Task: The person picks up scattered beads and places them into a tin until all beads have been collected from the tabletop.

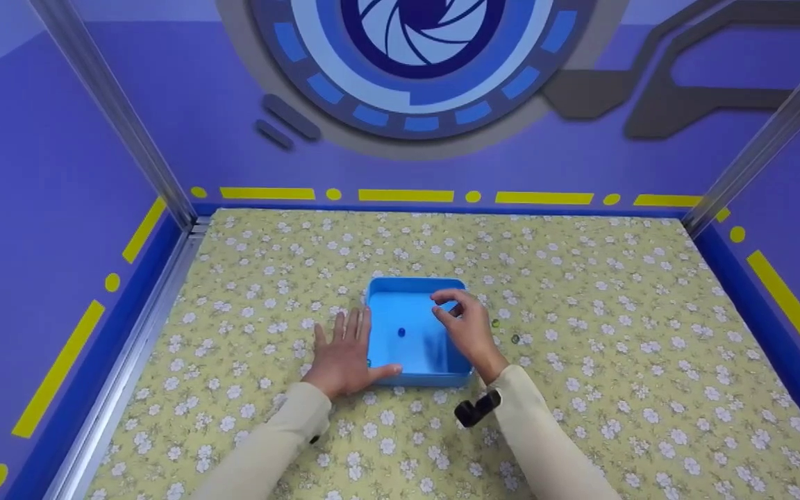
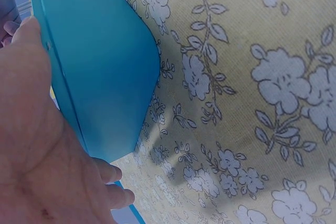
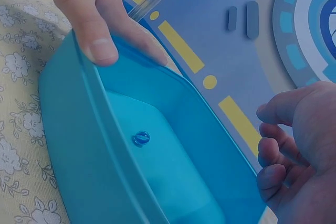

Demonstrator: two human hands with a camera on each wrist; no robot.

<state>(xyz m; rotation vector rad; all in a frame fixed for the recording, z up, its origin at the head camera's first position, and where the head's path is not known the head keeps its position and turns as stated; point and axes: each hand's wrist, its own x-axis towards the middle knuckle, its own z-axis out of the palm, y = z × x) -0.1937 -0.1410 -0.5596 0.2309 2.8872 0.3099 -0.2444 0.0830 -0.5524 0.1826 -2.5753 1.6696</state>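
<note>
A light-blue open box [image 1: 417,380] stands on the cloth, with one dark blue marble [image 1: 401,332] lying on its floor; the same marble [image 3: 141,138] shows in the right wrist view. My left hand [image 1: 344,357] rests on the box's left side, fingers straight and spread, thumb along the front rim. Over the box's right edge hovers my right hand [image 1: 471,330], thumb and forefinger apart in a loose curve. Nothing shows between those fingers in the head or right wrist view. A yellowish-green marble [image 1: 495,323] and a dark green marble [image 1: 515,339] lie on the cloth right of the box.
A yellow floral cloth [image 1: 268,264] covers the table. Purple-blue panels [image 1: 178,111] close off the back and both sides, with metal posts [image 1: 122,114] at the corners. A small black device [image 1: 476,408] sits at the right wrist.
</note>
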